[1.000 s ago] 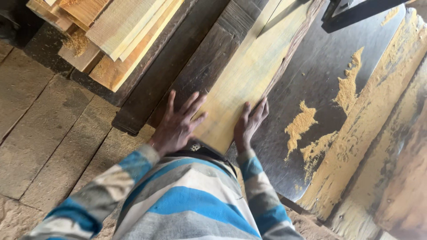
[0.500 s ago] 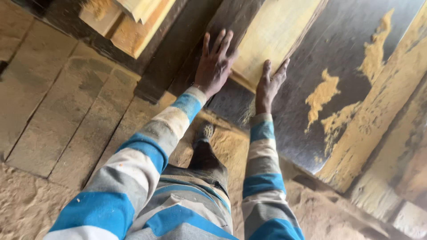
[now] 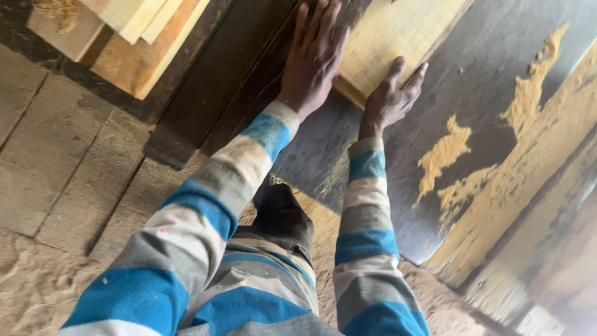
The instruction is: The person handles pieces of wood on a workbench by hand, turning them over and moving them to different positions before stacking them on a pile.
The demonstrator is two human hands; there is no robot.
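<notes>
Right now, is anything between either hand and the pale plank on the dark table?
Nothing visible. The left hand lies flat with fingers spread along the pale plank's near left edge, and the right hand presses on its near end. Sawdust patches lie off to the right on the dark table, apart from both hands.

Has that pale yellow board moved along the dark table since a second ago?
Yes. The pale board, pushed by the left hand and right hand, has slid forward along the dark table, away from the person, past the sawdust patches.
</notes>
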